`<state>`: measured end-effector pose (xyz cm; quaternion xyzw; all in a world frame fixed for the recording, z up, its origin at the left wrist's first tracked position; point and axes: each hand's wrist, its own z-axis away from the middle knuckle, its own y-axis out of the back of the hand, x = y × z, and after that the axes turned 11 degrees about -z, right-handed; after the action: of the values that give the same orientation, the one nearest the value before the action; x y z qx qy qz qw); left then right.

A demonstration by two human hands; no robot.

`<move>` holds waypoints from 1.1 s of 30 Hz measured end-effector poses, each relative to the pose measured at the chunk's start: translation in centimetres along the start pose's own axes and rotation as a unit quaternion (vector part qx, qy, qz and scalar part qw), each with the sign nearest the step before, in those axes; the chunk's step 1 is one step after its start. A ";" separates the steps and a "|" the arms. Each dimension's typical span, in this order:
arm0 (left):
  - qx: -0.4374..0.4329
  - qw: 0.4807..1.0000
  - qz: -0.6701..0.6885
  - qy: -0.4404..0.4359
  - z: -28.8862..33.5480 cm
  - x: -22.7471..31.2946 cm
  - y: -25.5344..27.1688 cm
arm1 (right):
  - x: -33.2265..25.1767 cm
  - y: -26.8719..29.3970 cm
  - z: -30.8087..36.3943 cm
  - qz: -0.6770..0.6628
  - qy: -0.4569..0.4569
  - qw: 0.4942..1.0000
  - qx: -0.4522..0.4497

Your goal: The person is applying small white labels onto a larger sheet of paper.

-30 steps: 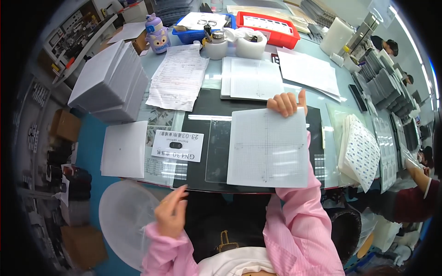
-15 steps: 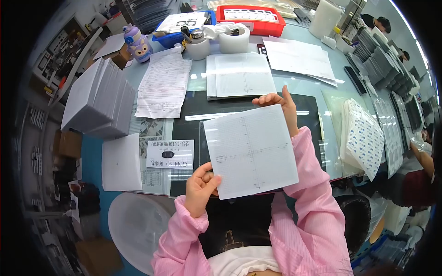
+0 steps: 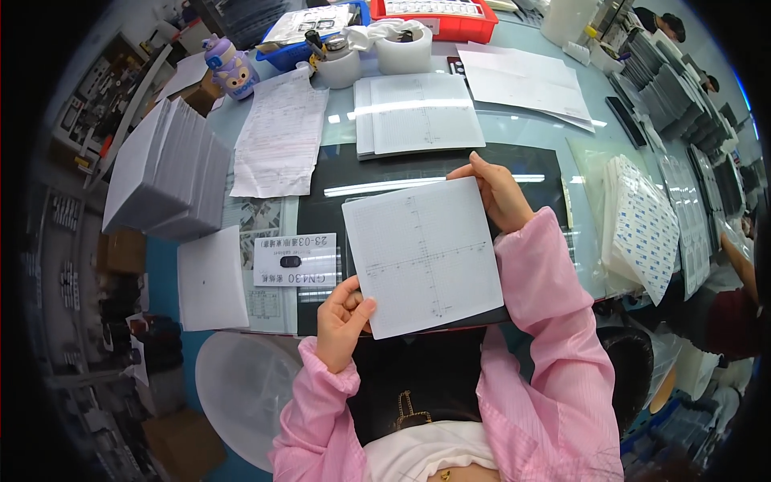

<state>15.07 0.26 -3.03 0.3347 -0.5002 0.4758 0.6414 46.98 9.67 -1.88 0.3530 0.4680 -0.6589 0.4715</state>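
A white, thin square sheet (image 3: 424, 261) printed with a fine grid and two crossing axes is held up, slightly tilted, above the desk's front edge. My left hand (image 3: 344, 321) pinches its lower left edge, thumb on the face and the other fingers curled behind. At the upper right corner is my right hand (image 3: 499, 193), its visible fingers stretched out to the left beside the top edge; the sheet hides part of them. Beyond it, a stack of similar gridded sheets (image 3: 422, 120) lies on the desk. Under the held sheet is a black mat (image 3: 530, 173).
Left stand a tall stack of white sheets (image 3: 161, 173), loose white paper (image 3: 210, 277) and a small label card (image 3: 295, 269). Farther back are a handwritten paper (image 3: 279, 136), a purple bottle (image 3: 230, 68), a blue tray (image 3: 293, 58) and a red tray (image 3: 474, 30). Plastic-wrapped sheets (image 3: 638, 229) lie right.
The sheet has shifted slightly left and up, with my left hand still on it. My right hand has turned, its thumb leaning further left over the sheet's top corner. The view has shifted slightly.
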 end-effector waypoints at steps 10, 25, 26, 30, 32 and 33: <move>0.012 1.000 0.003 -0.005 0.3 -0.2 0.4 | -0.4 -0.2 0.8 -0.021 -0.008 1.000 -0.021; 0.000 1.000 -0.003 -0.002 0.4 -0.6 0.7 | 0.0 0.7 0.9 0.005 0.001 1.000 -0.018; -0.021 1.000 0.016 0.002 0.4 -0.2 0.6 | -0.1 0.6 1.0 0.006 0.000 1.000 -0.021; -0.042 0.998 0.034 0.022 0.5 0.2 0.8 | -0.1 0.3 1.1 0.018 -0.006 1.000 -0.001; -0.038 0.998 0.042 0.035 0.4 0.3 0.8 | 0.0 0.4 1.0 0.027 -0.007 1.000 0.009; -0.032 0.998 0.036 0.029 0.3 0.3 0.8 | 0.2 0.6 0.8 0.016 -0.007 1.000 -0.001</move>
<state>14.19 0.30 -2.67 0.2820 -0.5082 0.4919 0.6483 47.46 8.84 -1.97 0.3557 0.4594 -0.6531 0.4857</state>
